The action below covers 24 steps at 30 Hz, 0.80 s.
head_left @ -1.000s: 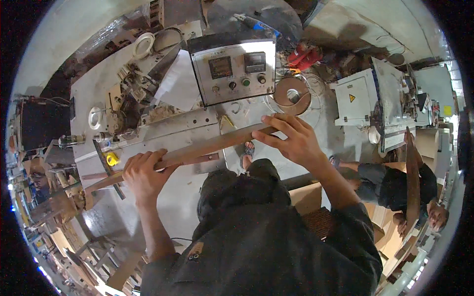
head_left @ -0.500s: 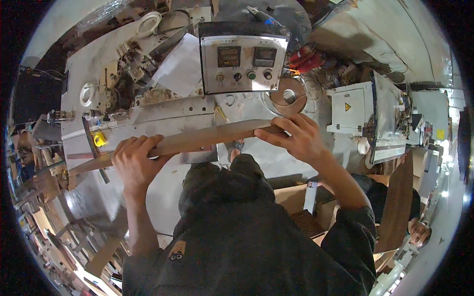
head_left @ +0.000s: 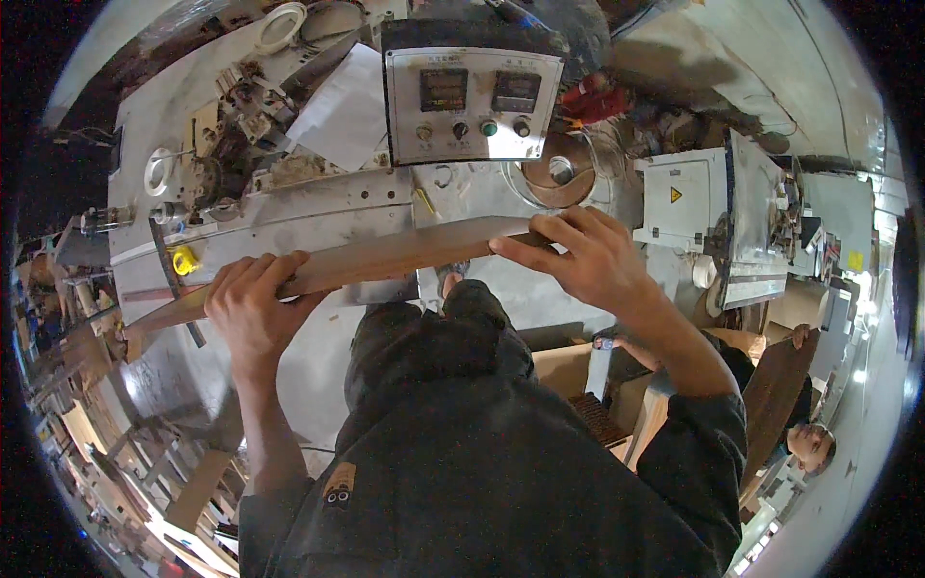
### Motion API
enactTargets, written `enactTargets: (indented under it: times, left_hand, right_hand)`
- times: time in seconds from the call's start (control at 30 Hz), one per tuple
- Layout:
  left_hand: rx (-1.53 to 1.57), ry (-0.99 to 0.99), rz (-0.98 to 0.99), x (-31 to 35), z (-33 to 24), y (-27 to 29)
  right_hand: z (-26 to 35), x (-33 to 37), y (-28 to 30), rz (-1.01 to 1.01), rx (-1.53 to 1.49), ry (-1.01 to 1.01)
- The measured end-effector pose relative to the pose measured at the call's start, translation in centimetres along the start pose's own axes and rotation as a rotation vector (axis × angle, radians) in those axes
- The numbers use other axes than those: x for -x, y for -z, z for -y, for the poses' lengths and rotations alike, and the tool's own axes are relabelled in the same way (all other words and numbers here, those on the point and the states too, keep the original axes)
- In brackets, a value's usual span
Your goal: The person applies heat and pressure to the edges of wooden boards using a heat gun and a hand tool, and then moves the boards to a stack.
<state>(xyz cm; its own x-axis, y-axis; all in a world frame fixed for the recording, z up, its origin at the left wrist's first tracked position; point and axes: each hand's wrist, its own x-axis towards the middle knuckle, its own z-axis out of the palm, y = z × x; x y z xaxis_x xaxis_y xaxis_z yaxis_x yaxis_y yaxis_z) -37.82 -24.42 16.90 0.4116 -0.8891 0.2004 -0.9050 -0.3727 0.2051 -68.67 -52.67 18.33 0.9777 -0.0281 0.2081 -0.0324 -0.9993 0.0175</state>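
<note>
A long, narrow wooden board [head_left: 385, 262] spans the view in front of my body, one edge toward me. My left hand [head_left: 258, 303] grips it left of the middle, thumb on the near side and fingers over the top. At its right end my right hand [head_left: 583, 255] pinches the board between thumb and fingers. The board's left end reaches out past the machine table [head_left: 318, 223], which lies just beyond it. Behind the board stands a control box [head_left: 472, 104] with two small displays and a row of knobs.
On the table are a white paper sheet [head_left: 342, 111], a yellow tape roll [head_left: 184, 259] and metal machine parts [head_left: 252, 114]. A round reel [head_left: 557, 173] sits right of the control box. A white cabinet [head_left: 684, 199] stands further right. At lower right a co-worker holds a brown board [head_left: 779, 395].
The board and both my hands have shifted slightly, with my grip unchanged. The table and control box sit a little higher in view. The co-worker's board has tilted and moved lower.
</note>
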Motion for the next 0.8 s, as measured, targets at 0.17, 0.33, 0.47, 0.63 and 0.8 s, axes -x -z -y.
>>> enactTargets:
  times: [0.17, 0.33, 0.47, 0.63, 0.8]
  left_hand:
    - [0.023, -0.023, -0.054, -0.12, -0.2, 0.01]
    - [0.009, -0.019, -0.044, -0.08, -0.25, 0.1]
    - [0.011, -0.012, -0.042, 0.17, -0.38, 0.13]
    - [0.002, -0.019, -0.031, 0.37, -0.32, 0.08]
    - [0.012, -0.013, -0.03, 0.52, -0.4, 0.07]
  right_hand:
    - [0.29, -0.21, 0.32, 0.01, 0.015, -0.01]
    - [0.61, -0.22, 0.33, 0.028, -0.01, -0.035]
    - [0.78, -0.24, 0.27, 0.033, -0.029, -0.044]
    - [0.91, -0.01, -0.01, 0.015, -0.037, -0.045]
    - [0.59, 0.32, -0.19, -0.035, 0.061, 0.027]
